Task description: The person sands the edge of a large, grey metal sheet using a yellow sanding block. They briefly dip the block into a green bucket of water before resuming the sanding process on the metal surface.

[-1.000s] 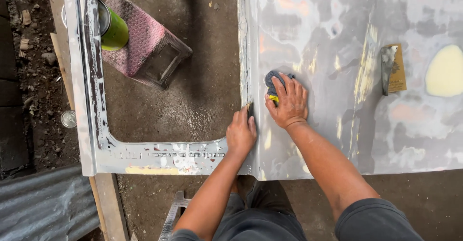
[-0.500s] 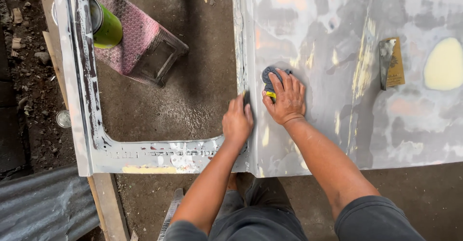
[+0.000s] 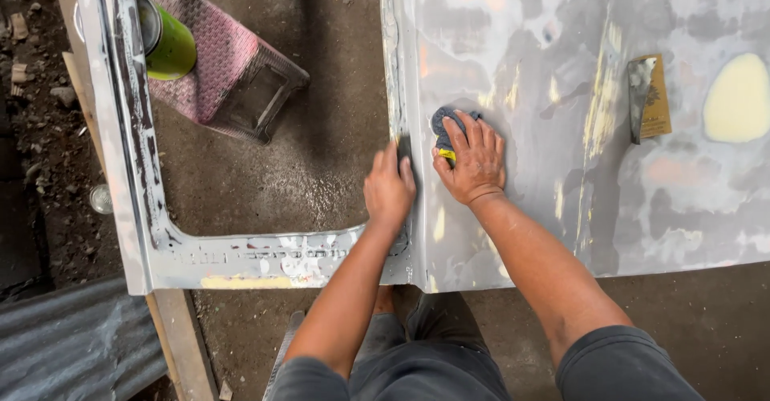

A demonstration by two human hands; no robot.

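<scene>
Two bare hands work on a grey metal panel that lies flat and is patched with primer and filler. The right hand lies palm down on the panel, fingers spread and pressed over a dark sanding pad with a yellow edge showing under the thumb; its grip is a flat press more than a closed fist, with the pad pinned between fingers and metal. The left hand sits just beside it, fingers curled over the panel's raised left edge beside the window opening, holding nothing loose.

Further right on the panel lies a putty scraper on a piece of brown sandpaper, and beyond that a pale yellow filler patch, well apart from both hands.

Through the opening the concrete floor shows, with a pink woven stool standing on it. A green can sits at the stool's left, touching the frame's left bar. Corrugated sheet lies at lower left.
</scene>
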